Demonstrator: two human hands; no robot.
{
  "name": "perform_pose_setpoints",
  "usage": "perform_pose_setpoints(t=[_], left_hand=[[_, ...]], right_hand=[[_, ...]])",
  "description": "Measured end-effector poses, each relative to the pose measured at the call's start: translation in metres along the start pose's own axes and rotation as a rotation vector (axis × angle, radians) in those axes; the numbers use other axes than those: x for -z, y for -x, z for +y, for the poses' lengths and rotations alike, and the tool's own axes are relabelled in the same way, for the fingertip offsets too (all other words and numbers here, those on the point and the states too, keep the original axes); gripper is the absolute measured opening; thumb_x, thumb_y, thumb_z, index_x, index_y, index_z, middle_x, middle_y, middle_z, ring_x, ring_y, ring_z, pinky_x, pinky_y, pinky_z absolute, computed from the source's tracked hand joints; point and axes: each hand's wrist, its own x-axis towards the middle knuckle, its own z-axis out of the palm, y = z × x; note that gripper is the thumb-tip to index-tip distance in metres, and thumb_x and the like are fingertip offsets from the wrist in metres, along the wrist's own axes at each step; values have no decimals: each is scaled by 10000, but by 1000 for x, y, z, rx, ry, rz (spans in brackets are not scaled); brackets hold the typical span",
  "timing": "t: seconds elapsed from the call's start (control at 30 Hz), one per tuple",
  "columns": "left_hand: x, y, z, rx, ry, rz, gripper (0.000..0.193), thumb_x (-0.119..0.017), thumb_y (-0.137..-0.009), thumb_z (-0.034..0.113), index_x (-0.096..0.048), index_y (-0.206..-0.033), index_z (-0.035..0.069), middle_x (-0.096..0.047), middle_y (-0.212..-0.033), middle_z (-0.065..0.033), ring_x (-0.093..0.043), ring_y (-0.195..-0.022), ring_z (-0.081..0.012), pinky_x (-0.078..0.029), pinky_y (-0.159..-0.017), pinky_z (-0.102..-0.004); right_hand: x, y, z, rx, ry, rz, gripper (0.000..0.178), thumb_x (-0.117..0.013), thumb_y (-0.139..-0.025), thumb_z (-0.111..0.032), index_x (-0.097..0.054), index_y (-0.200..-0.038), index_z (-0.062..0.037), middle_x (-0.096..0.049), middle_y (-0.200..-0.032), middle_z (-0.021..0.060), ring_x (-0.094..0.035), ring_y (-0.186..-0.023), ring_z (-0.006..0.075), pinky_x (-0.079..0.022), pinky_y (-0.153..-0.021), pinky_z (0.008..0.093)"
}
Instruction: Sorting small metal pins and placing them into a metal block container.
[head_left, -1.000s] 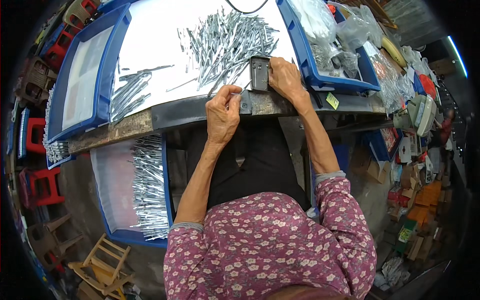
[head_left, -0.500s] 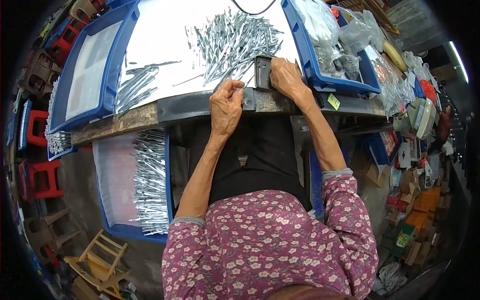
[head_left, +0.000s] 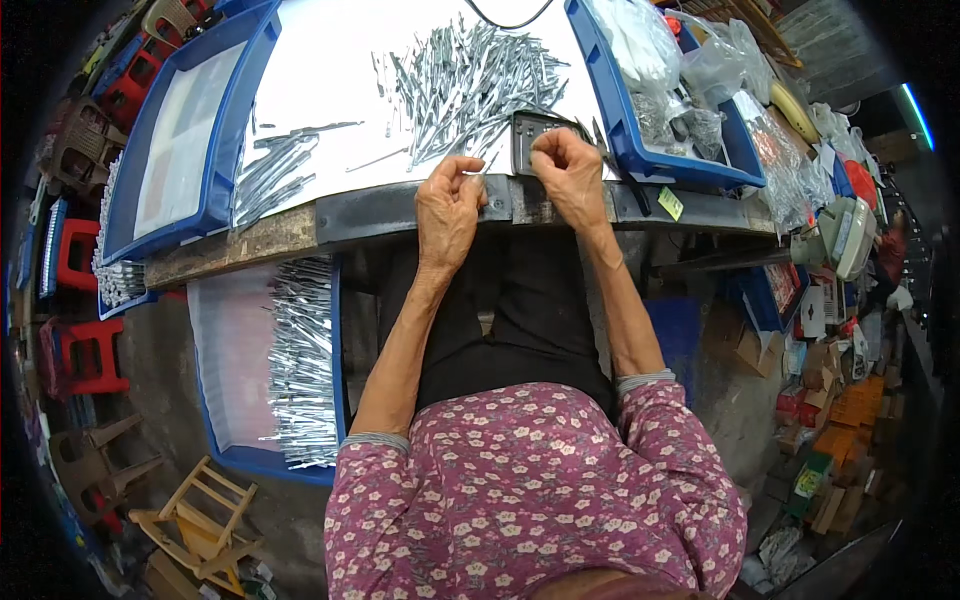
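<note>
At the table's front edge, my left hand [head_left: 450,215] has its thumb and fingers pinched together; a small bit shows at the fingertips, too small to name. Close by on the right, my right hand [head_left: 573,180] is also curled into a pinch, and what it holds, if anything, is hidden. Just behind it lies a small dark metal box [head_left: 523,140], partly covered by that hand. A large heap of thin grey metal pieces [head_left: 470,85] spreads over white paper beyond both hands. To the left rests a smaller bunch of longer metal pieces [head_left: 275,175].
A blue tray [head_left: 225,130] stands at the left, and another blue tray [head_left: 615,110] with plastic bags at the right. Below the table, a blue bin [head_left: 225,455] holds rows of metal rods. Red stools [head_left: 90,350] and a wooden chair [head_left: 205,520] are on the left.
My right hand has drawn back off the metal box toward me and turned, its fingers now curled in a pinch. My left hand has barely moved.
</note>
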Motion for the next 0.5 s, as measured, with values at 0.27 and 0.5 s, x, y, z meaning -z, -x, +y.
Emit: perform_pose_setpoints(t=[0.27, 0.5], left_hand=[[-3, 1, 5, 78, 173, 1, 133, -525, -820, 40, -566, -930, -23, -537, -625, 2, -419, -506, -19, -299, -456, -148], [-13, 1, 8, 100, 167, 28, 115, -511, -816, 21, -570, -900, -30, -532, -610, 2, -444, -523, -26, -341, -475, -161]], right_hand=[[-23, 20, -18, -73, -228, -46, 90, -595, -759, -16, -576, -845, 3, -564, -713, -13, -502, -601, 27, -405, -530, 169], [-23, 21, -14, -94, -355, -2, 143, -613, -752, 3, -563, -886, 13, -581, -763, 16, -538, -640, 46, -445, -570, 174]])
